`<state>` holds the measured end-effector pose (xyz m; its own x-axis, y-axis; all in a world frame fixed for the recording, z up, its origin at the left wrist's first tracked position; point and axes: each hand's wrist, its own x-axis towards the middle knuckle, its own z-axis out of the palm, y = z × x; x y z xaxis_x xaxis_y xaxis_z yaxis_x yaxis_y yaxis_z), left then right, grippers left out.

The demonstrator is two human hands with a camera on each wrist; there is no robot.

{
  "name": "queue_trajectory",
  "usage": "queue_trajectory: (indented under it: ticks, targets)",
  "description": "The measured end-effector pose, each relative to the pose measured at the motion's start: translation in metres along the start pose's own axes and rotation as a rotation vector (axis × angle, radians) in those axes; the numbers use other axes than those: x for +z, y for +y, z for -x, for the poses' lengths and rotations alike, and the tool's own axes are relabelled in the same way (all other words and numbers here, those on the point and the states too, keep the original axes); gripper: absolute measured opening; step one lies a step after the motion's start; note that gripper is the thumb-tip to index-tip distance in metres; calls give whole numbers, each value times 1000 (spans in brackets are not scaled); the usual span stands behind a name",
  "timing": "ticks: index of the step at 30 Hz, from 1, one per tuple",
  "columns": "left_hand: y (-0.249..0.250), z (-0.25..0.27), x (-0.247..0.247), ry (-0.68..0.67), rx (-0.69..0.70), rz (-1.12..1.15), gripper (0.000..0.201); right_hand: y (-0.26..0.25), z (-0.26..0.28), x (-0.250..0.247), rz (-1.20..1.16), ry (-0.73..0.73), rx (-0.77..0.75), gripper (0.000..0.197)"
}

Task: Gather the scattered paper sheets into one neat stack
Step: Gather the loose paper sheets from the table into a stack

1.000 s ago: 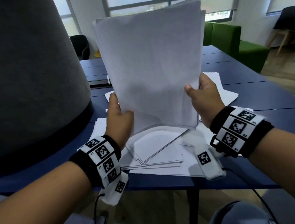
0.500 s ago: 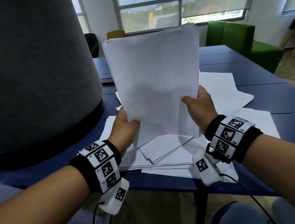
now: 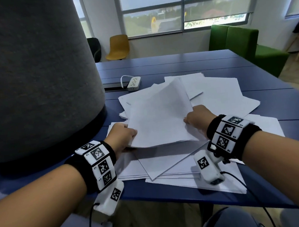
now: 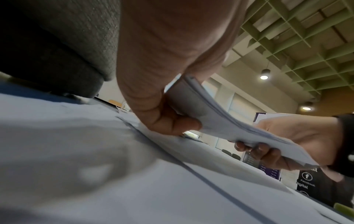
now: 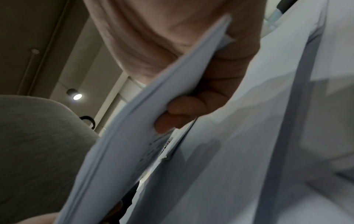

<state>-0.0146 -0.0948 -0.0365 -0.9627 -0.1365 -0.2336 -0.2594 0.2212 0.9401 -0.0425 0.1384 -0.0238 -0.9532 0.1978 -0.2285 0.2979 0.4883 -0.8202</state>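
Left hand [image 3: 123, 137] and right hand [image 3: 198, 118] grip one stack [image 3: 159, 119] (fingers [image 4: 172, 124] curled beneath, seen only from the wrists) above scattered sheets [image 3: 220, 97]; one table [image 3: 168, 63].

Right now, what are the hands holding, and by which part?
A bundle of paper sheets: left hand grips its left edge, right hand its right edge.

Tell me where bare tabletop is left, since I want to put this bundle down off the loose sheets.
Bare blue table lies beyond the power strip, toward the window, and along the right edge. The middle is crowded with scattered sheets.
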Motion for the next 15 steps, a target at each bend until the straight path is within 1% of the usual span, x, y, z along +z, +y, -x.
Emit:
queue_trajectory:
  ticks: [1,2,5,6,8,10,13,15]
  targets:
    - [2,2,-1,-10,-30,6,8,0,-1,-2,25,-16,16,36]
    - [4,5,-1,-29,-62,41,9,-1,-3,-2,45,-32,27,37]
    - [7,13,-5,-60,-151,228,22,-1,-5,3,42,-90,24,38]
    - [7,14,-8,-49,-161,264,25,-2,-6,6,49,-114,23,34]
    - [6,16,-14,-4,-150,289,31,-9,-8,12,66,-146,28,17]
    - [2,23,-21,56,-136,300,33,-19,-16,16,48,-107,41,11]
    - [-12,43,-34,120,-129,270,30,-32,-28,20,51,-50,31,12]
    - [-23,57,-46,136,-136,234,28,-41,-34,23,77,-32,16,13]
